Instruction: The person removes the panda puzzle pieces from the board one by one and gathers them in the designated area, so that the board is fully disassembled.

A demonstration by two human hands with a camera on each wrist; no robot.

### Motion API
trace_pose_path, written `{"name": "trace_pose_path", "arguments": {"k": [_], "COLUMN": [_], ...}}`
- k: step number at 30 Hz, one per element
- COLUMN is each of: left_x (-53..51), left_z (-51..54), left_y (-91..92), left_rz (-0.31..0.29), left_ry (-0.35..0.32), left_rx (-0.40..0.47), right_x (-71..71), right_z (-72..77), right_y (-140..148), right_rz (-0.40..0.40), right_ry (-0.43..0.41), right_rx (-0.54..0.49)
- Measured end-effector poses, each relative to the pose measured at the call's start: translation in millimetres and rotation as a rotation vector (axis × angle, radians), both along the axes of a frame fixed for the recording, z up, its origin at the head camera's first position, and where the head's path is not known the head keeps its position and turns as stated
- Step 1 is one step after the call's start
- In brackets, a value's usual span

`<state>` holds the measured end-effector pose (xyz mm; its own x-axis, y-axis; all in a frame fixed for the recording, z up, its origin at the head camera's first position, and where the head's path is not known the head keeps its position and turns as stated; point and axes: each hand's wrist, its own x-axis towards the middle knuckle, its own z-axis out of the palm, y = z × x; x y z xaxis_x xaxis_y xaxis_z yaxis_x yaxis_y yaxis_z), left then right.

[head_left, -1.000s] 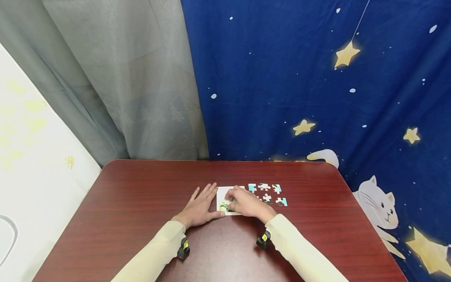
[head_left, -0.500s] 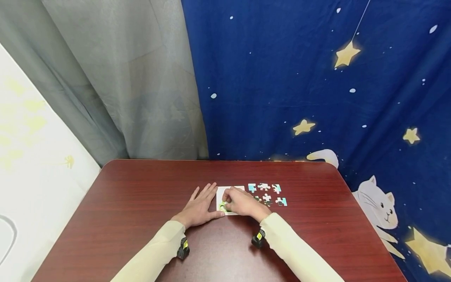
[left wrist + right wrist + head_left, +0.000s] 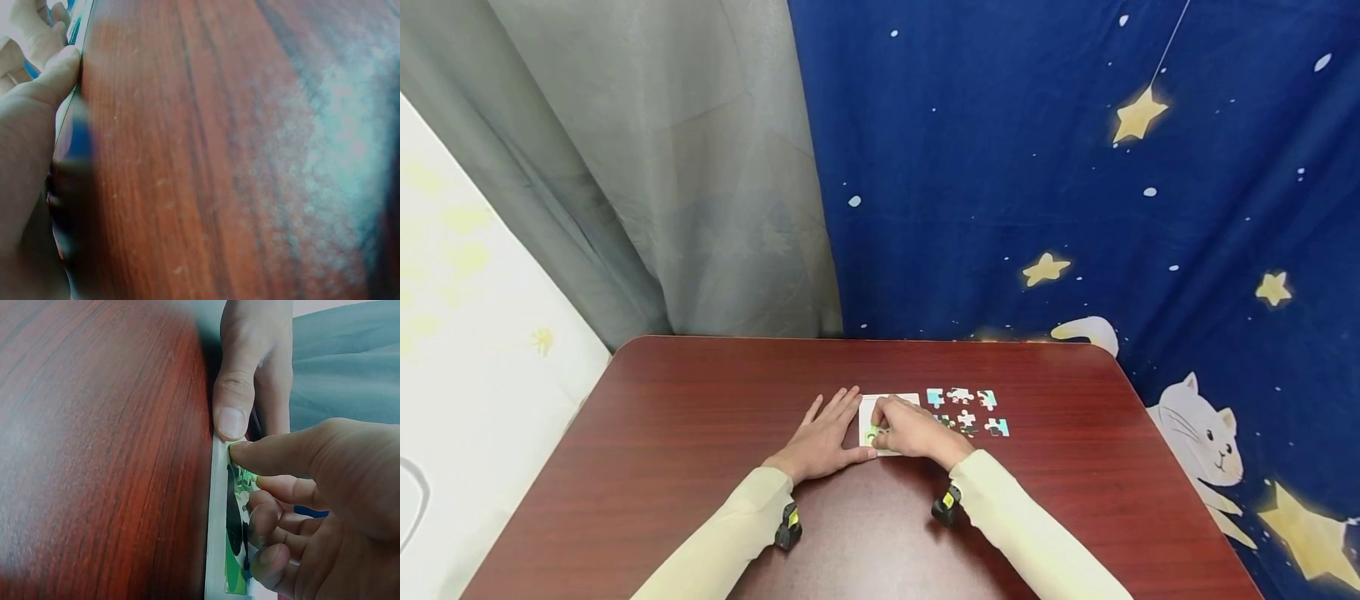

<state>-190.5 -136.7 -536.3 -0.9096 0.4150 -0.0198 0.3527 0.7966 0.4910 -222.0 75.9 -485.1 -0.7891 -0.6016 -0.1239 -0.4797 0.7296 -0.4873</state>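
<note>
A white puzzle tray (image 3: 866,410) lies flat on the table, with green and black puzzle pieces in its near part. Flat beside its left edge is my left hand (image 3: 822,443), fingers straight; the thumb (image 3: 232,419) presses on the near corner. My right hand (image 3: 916,430) is over the tray, its thumb and index finger pinching a green puzzle piece (image 3: 242,477) at the near left corner. The other fingers curl above the neighbouring pieces. In the left wrist view, the left thumb (image 3: 59,72) shows at the tray's edge. The right hand hides much of the tray.
Several loose puzzle pieces (image 3: 960,396) lie in rows to the right of the tray. The reddish-brown table (image 3: 722,417) extends around both arms. Behind it hang a grey curtain (image 3: 737,208) and a blue starry one (image 3: 962,208).
My right hand has shifted slightly left towards the tray's near left corner, its fingertips now over the green piece there. The left hand stays in place.
</note>
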Motion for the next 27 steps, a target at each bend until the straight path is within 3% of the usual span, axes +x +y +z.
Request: {"name": "trace_pose_path", "arguments": {"k": [16, 27], "left_x": [-0.5, -0.5], "left_z": [2.0, -2.7], "left_y": [1.0, -0.1], "left_rz": [-0.003, 0.008], "left_ry": [0.025, 0.023], "left_rx": [-0.001, 0.008], "right_x": [2.5, 5.5], "right_z": [-2.0, -0.9], "right_y": [0.1, 0.5], "right_rz": [-0.017, -0.012], "right_ry": [-0.007, 0.032], "right_rx": [-0.079, -0.115]}}
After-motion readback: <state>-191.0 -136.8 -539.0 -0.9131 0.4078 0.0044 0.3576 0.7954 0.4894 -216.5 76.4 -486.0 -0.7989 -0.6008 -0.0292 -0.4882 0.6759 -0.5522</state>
